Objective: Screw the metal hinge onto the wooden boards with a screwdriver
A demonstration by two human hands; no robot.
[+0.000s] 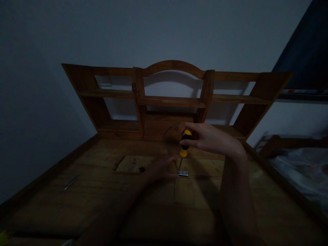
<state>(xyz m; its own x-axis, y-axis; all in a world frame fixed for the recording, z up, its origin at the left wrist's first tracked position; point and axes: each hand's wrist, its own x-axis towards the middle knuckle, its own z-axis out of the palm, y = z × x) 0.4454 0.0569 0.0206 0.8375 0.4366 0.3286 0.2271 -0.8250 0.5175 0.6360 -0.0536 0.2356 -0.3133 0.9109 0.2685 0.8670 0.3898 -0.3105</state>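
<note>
Head view, hands (201, 136), screwdriver (183, 152) at hinge (183, 173)

This looks like a room in a home, perhaps a bedroom: a wooden desk (94, 171) with an arched wooden shelf (171, 101) at its back stands against a plain wall (77, 30), and to the right, beyond the desk's edge, a low wooden frame (292, 141) like a bed's shows beside pale crumpled covering (302, 167)

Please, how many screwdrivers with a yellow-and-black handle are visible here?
1: the screwdriver held in the right grip, pointing down at the metal hinge. The blurred yellow thing at the lower left may be another; I cannot tell.
</note>
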